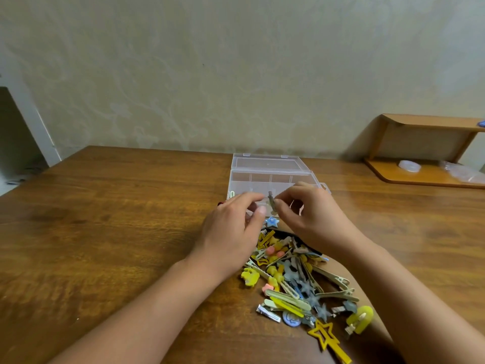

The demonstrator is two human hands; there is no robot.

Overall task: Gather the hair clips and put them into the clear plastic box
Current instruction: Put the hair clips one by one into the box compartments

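Note:
A clear plastic box [265, 177] with divided compartments lies open on the wooden table, its lid folded back toward the wall. Both hands hover over its near edge. My right hand [312, 219] pinches a small grey hair clip [272, 203] between thumb and fingertips. My left hand [233, 227] is beside it with curled fingers; its fingertips come up to the same clip, and I cannot tell whether they hold it. A blue star clip [272, 222] lies just below the hands. A heap of hair clips [299, 282], yellow, grey, pink and beige, spreads between my forearms.
The wooden table [118, 232] stretches wide to the left. A small wooden shelf [425, 153] stands at the back right against the wall, with clear plastic items on its lower board. A yellow star clip [326, 334] lies nearest the front edge.

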